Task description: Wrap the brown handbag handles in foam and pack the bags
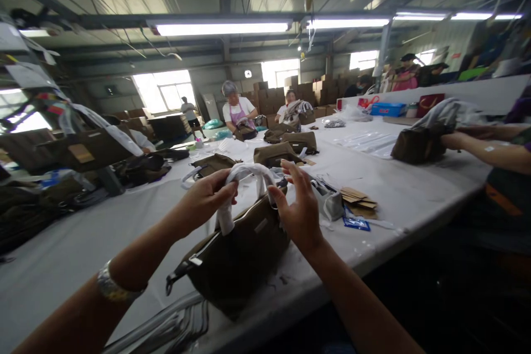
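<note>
A dark olive handbag point(236, 254) stands upright on the white table point(398, 188) right in front of me. Its handle is wrapped in white paper point(249, 174). My left hand point(207, 196) pinches the wrapped handle at its left end, fingers closed round the paper. My right hand point(296, 202) grips the handle's right end, thumb and fingers curled against the wrap. A wristwatch sits on my left wrist.
Several more olive bags point(286, 149) lie further along the table. Brown card tags point(359, 199) and a blue packet point(355, 224) lie to my right. A co-worker's arm point(485, 149) holds another bag point(417, 144) at right. Other people work at the far end.
</note>
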`<action>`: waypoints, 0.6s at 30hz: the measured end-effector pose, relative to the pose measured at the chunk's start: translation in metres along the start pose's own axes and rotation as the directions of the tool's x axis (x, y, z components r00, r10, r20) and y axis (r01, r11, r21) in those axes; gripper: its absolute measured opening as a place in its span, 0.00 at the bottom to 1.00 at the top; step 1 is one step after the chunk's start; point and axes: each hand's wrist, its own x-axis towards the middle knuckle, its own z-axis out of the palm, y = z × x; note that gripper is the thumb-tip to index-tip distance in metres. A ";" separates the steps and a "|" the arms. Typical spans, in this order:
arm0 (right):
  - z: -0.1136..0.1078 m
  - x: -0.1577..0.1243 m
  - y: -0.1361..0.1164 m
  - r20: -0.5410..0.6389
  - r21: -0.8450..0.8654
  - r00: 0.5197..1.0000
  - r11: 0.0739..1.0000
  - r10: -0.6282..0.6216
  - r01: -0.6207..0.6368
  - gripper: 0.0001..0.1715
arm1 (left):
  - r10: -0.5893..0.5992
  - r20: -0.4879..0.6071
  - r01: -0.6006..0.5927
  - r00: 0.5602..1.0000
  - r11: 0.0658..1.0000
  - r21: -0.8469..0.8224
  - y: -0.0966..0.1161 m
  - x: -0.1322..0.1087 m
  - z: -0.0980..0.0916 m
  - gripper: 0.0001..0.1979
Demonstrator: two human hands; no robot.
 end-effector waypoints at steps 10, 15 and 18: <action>0.017 0.002 0.010 0.231 0.121 0.971 0.992 -0.064 0.037 0.09 | 0.441 -0.399 -0.086 0.804 0.750 0.656 -0.032 -0.032 0.013 0.15; 0.007 0.014 0.018 0.679 0.300 0.718 0.834 0.154 -0.463 0.13 | -0.133 -0.142 0.130 0.981 0.991 -0.028 -0.022 -0.039 0.004 0.15; 0.004 0.019 0.023 0.865 0.384 0.491 0.499 0.099 -0.777 0.21 | -0.215 0.185 0.282 0.959 0.793 -0.540 -0.018 -0.035 -0.006 0.19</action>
